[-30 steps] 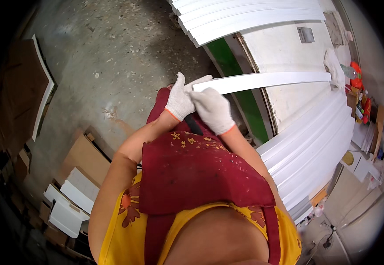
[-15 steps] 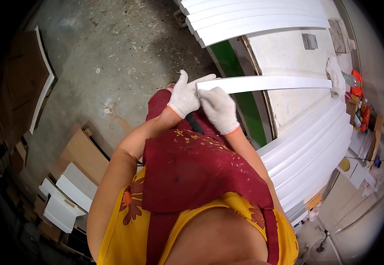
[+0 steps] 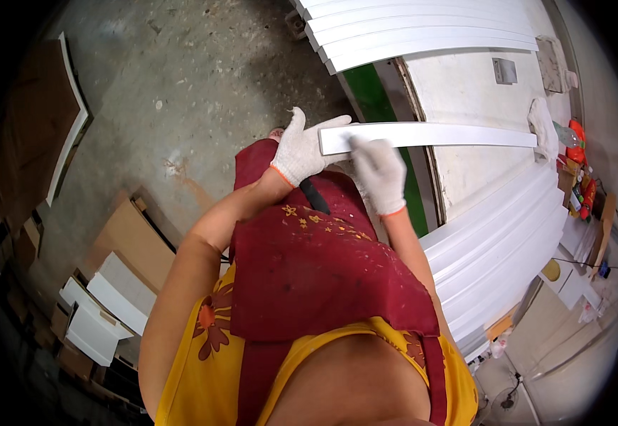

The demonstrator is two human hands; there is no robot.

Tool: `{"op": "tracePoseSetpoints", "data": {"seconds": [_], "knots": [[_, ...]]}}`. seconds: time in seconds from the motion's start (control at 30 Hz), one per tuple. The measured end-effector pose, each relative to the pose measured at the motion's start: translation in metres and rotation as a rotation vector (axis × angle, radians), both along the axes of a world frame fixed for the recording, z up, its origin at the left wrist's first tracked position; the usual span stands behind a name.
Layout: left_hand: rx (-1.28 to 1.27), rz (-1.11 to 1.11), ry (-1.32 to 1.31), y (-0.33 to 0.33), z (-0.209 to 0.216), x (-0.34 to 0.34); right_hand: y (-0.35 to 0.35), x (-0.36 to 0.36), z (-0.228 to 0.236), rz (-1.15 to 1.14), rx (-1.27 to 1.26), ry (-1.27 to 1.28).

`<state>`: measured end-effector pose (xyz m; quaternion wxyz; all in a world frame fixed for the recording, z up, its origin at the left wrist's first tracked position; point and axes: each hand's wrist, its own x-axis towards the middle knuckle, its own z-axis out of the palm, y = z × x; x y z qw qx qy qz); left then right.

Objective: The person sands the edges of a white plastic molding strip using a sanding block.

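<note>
A long, narrow white strip (image 3: 437, 134) lies crosswise in front of me, its far right part on the white work surface and its left end jutting past the edge. My left hand (image 3: 304, 145), in a white knitted glove, is open at that left end, thumb raised and fingers stretched out flat behind and under the strip. My right hand (image 3: 381, 170), gloved the same way, is closed at the strip's near edge, fingertips against its face. Motion blurs those fingers, and anything they hold is too small to make out.
More white strips (image 3: 423, 32) lie stacked at the far end of the work surface (image 3: 465, 85); another pile (image 3: 501, 241) is at my right. A white cloth (image 3: 542, 128) and a bottle (image 3: 568, 135) sit by the wall. Brown boards (image 3: 135, 241) lean at lower left.
My right hand has slid right along the strip, away from the left end, uncovering that end. My left hand stays nearly in place, fingers outstretched.
</note>
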<state>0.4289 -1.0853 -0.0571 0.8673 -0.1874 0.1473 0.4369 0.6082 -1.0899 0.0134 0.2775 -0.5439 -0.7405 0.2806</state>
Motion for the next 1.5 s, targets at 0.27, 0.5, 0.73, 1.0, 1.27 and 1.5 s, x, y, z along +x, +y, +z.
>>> {"op": "tracePoseSetpoints", "data": {"seconds": [0.27,0.5,0.73,1.0,1.27,1.5], "knots": [[0.045,0.009,-0.032,-0.003,-0.014,0.001,-0.019,-0.028,-0.025,0.012,0.239,-0.074],[0.012,0.027,-0.071,0.002,-0.004,0.000,-0.002,0.019,-0.012,-0.070,0.106,0.047],[-0.012,0.013,-0.047,0.005,0.003,-0.001,0.022,0.080,-0.041,-0.526,0.214,-0.215],[0.026,0.031,-0.098,0.001,-0.017,-0.002,-0.007,-0.023,-0.018,0.107,0.180,0.014],[0.024,-0.035,0.009,0.005,0.002,-0.001,0.064,0.156,-0.045,-0.757,0.255,-0.287],[0.001,-0.050,0.008,0.006,-0.007,-0.002,0.007,-0.029,-0.034,0.080,0.208,-0.373]]}}
